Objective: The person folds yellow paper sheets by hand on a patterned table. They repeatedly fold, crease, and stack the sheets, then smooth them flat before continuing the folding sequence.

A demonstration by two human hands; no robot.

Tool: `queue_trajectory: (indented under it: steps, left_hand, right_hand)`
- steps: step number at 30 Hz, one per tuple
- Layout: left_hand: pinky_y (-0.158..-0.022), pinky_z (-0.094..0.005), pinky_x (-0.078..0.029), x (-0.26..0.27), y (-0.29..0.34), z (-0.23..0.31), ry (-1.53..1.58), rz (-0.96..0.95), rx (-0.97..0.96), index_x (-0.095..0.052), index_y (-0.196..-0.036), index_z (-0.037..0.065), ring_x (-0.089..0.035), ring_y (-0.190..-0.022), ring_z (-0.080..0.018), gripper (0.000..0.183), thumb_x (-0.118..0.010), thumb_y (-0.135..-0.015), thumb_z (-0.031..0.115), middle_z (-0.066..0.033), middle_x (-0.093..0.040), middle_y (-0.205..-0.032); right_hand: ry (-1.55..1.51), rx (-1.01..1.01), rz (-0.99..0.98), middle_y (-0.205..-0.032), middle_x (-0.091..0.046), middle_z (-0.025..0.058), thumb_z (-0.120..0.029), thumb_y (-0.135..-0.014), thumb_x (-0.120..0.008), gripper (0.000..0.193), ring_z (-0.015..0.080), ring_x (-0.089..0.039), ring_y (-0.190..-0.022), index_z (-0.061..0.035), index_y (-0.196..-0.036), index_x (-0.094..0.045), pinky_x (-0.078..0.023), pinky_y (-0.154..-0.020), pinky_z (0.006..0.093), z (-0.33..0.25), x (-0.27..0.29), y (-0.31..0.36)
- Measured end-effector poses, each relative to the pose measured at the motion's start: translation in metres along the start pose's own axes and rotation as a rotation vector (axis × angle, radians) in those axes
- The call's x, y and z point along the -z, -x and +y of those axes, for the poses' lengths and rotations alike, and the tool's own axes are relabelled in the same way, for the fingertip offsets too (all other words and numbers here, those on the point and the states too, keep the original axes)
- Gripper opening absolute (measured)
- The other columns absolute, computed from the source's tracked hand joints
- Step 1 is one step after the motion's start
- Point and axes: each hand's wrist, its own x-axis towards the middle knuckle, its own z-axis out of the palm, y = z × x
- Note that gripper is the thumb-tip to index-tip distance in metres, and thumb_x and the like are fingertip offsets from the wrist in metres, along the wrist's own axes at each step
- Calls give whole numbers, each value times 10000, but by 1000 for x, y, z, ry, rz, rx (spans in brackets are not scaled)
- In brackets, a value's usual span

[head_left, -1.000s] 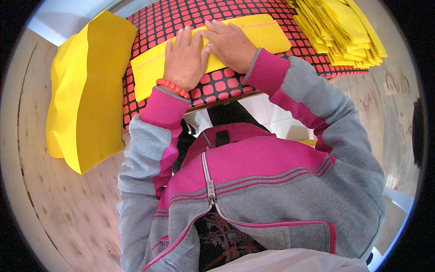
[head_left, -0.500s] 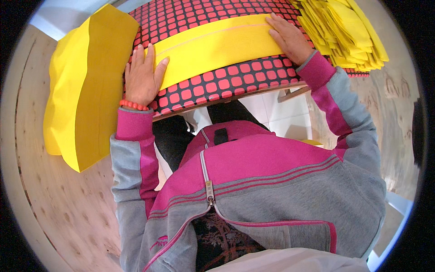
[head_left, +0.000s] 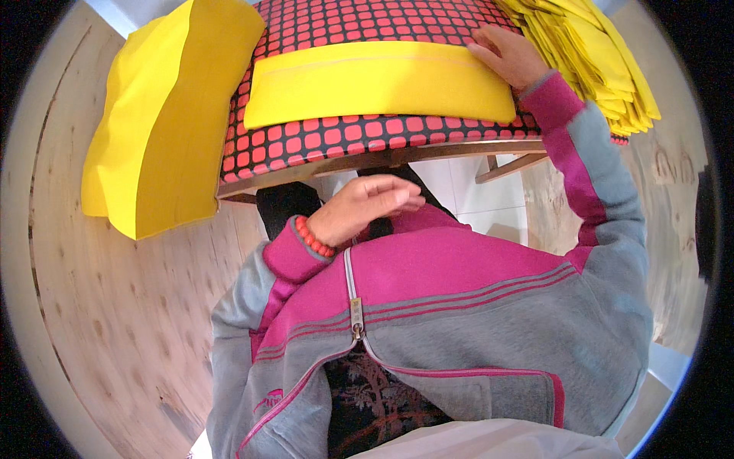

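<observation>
A long yellow fabric piece [head_left: 375, 83] lies flat across a table with a red-and-black squared cover [head_left: 336, 141]. My right hand [head_left: 508, 53] rests on the right end of that piece, fingers spread and pressing down. My left hand [head_left: 367, 206] is off the table, held below its front edge near my chest, fingers loosely curled and holding nothing. A red bead bracelet sits on my left wrist.
A thick stack of yellow fabric [head_left: 160, 122] hangs over the table's left side. Several folded yellow pieces [head_left: 604, 61] are piled at the right. A wooden floor [head_left: 115, 321] and white tiles [head_left: 474, 191] lie below.
The yellow piece has been smoothed out and spread wide. My left hand left the table's left edge and dropped toward my chest. My right hand stayed at the piece's right end.
</observation>
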Motion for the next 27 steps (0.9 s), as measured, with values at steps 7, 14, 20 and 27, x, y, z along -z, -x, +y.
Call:
queue_trajectory:
  steps: [7,14,20,27]
  left_hand:
    - [-1090,-430,-450,-1,17,-38,562,103,-232,-464,-1428,8,-559,-1311,-268,517,-487,-1062,372,-159,-589,-1394]
    - [-979,-361,-557,-37,53,-44,460,460,-330,-524,-1359,2,-653,-1171,-224,377,-565,-1029,179,-123,-639,-1317]
    - [-952,-350,-568,-54,99,-39,489,266,-383,-540,-1349,4,-663,-1148,-212,370,-593,-1008,140,-117,-655,-1286]
    - [-846,-309,-568,-54,94,-4,25,360,-343,-597,-1277,6,-692,-1013,-181,342,-644,-973,154,-91,-697,-1153]
  right_hand:
    - [-671,-177,-329,-738,-559,0,-288,-980,-654,259,79,-523,-658,-43,-909,-609,-421,-554,271,-113,24,102]
    - [-1077,-363,-686,-954,-658,25,-416,-1031,-549,387,104,-623,-811,-57,-1133,-651,-518,-687,285,-176,32,116]
    - [-1785,-550,-867,-1248,-687,137,-388,-1039,-535,486,211,-699,-1057,-8,-1339,-574,-555,-953,373,-210,8,79]
    - [-1596,-190,-675,-1276,-660,167,-281,-1046,-528,427,231,-673,-1116,38,-1330,-557,-553,-965,381,-227,30,32]
